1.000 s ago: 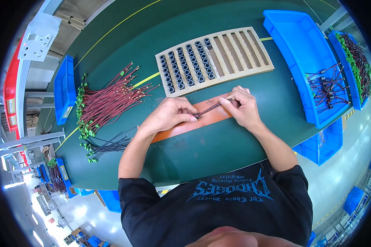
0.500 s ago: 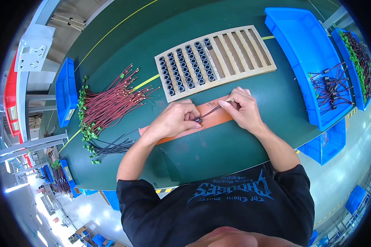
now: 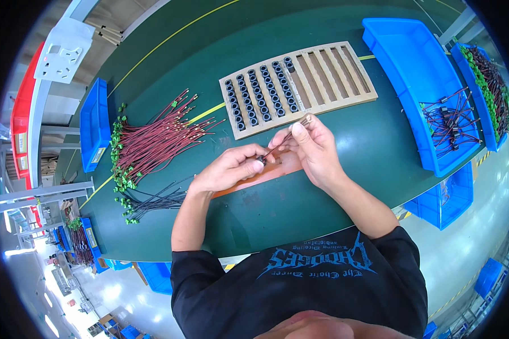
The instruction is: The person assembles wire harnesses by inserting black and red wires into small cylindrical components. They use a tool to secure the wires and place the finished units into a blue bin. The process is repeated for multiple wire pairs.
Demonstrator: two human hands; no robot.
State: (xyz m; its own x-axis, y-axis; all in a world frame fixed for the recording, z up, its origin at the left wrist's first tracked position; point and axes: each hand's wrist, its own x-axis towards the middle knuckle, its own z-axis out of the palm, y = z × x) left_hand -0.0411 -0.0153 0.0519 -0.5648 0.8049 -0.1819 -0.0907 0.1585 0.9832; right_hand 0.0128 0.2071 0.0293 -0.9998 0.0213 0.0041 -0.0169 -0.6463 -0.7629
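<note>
My left hand (image 3: 230, 168) is closed, pinching a small black ring (image 3: 261, 161) between thumb and fingers above an orange mat (image 3: 249, 183). From the ring a dark red wire (image 3: 272, 150) runs up to my right hand (image 3: 315, 150). The right thumb and fingers are closed on this wire, its end poking out above the thumb. Fingers partly hide the ring, so how the wire passes through it cannot be made out. Beyond the hands lies a wooden rack (image 3: 336, 103) with rows of black rings in its left slots.
Left of the hands lie a pile of red wires (image 3: 152, 135) with green connectors and a bunch of black wires (image 3: 155, 202). A blue bin (image 3: 93, 127) stands far left. At right, a large blue tray (image 3: 407, 62) holds wired black rings, beside another bin of wires (image 3: 486, 90).
My right hand has come closer to my left, and its palm has turned more upward. The stretch of wire between the hands looks shorter. The whole view has shifted slightly.
</note>
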